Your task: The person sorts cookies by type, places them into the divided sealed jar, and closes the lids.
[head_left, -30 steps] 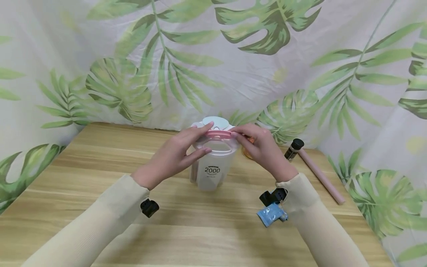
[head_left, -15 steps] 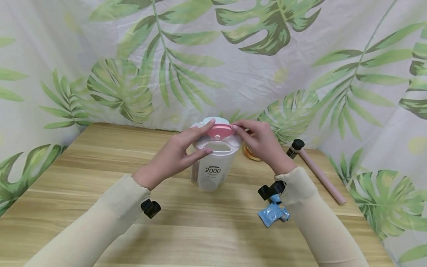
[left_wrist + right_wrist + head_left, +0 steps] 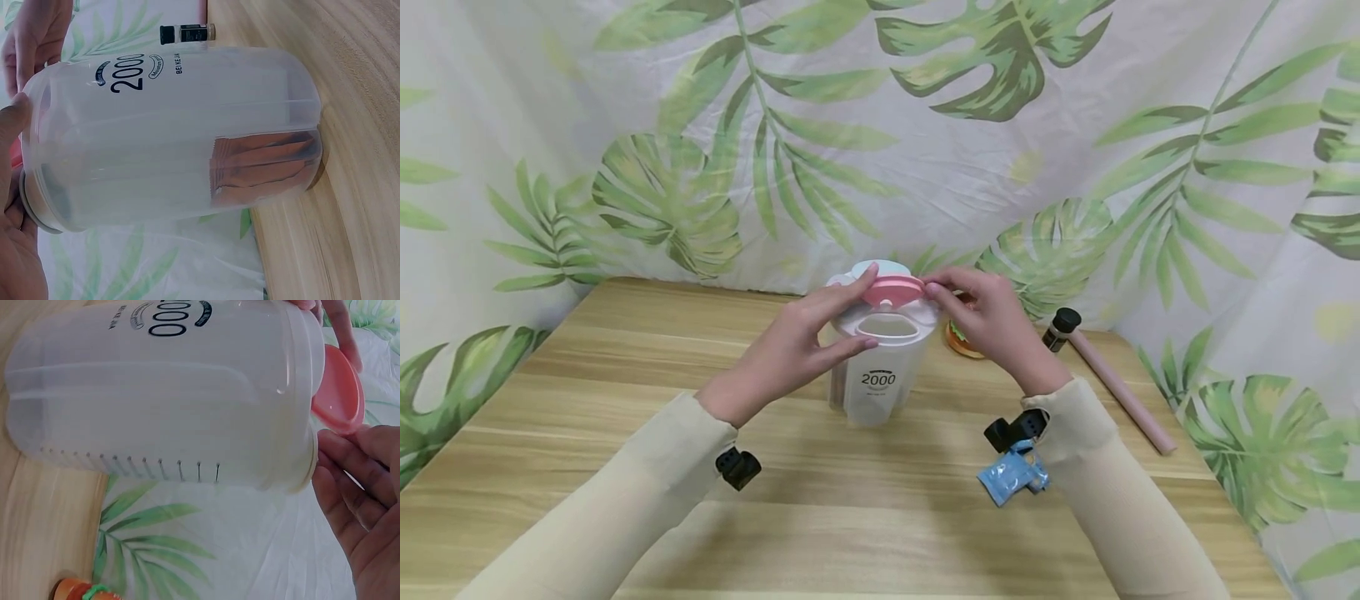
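Observation:
A clear plastic storage container [image 3: 880, 392] marked 2000 stands upright on the table. Its pink flap lid [image 3: 895, 292] is tilted up, with the oval opening [image 3: 887, 326] uncovered in front of it. My left hand [image 3: 790, 342] holds the container's top, fingers over the lid and thumb at the front rim. At the flap's right edge, my right hand [image 3: 988, 321] pinches it between thumb and index finger. Brown packets [image 3: 262, 164] lie inside at the bottom of one compartment. A pale blue flap [image 3: 880, 268] sits behind the pink one.
Behind my right hand is a toy burger [image 3: 961, 343]. Farther right stand a black-capped bottle [image 3: 1062, 329] and a pink rod [image 3: 1123, 392] lying on the wooden table [image 3: 587, 433]. Blue packets [image 3: 1006, 477] lie below my right wrist. A leaf-print curtain [image 3: 820, 167] hangs behind.
The pink flap has tipped up, showing more of its face than a second ago. My right hand has shifted slightly with it; my left hand stays on the container's top.

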Tool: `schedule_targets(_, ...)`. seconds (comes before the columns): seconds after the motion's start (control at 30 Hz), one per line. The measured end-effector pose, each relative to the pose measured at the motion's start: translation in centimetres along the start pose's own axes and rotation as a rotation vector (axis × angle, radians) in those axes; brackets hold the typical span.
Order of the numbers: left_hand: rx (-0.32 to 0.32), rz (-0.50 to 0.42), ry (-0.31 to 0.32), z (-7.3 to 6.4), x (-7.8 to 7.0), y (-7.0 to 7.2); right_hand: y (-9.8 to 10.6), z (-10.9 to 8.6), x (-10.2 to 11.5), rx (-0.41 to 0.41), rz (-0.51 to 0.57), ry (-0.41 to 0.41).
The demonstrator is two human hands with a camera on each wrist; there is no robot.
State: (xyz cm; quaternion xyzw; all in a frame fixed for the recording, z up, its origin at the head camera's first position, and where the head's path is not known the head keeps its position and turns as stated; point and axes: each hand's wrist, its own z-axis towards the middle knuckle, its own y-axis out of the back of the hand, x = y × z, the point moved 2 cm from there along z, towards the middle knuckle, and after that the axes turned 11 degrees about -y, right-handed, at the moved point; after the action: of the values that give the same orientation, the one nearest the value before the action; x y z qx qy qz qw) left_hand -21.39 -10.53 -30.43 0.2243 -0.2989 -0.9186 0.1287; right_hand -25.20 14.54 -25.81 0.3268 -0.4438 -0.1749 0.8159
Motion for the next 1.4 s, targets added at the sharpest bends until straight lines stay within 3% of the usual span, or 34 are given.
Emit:
schedule_targets(0.23,0.008,0.008,0.005,-0.2,0.1,0.2,1.3,-2.8,-3.1,0.012,-0.070,-0.088)
schedule_targets(0.3,0.007,0.008,0.003,-0.2,0.1,0.2,1.7,-3.8,-4.4,0.074,-0.107,-0.141)
schedule_targets(0.5,0.001,0.002,-0.001,-0.2,0.0,0.4,2.3,-7.5,-8.8,0.357,-0.210,-0.257)
schedule_targets(0.63,-0.001,0.008,-0.014,-0.1,0.0,0.3,2.2,-10.0,-11.7,0.493,-0.238,-0.278)
schedule_targets(0.73,-0.004,0.016,-0.026,-0.1,0.1,0.2,2.1,-11.6,-13.3,0.540,-0.275,-0.266)
schedule_targets(1.0,0.004,0.003,-0.020,0.1,-0.1,0.1,1.5,-13.3,-14.7,0.531,-0.346,-0.253)
schedule_targets(1.4,0.000,0.009,-0.013,-0.2,-0.2,0.2,0.8,-12.7,-14.8,0.444,-0.479,-0.311)
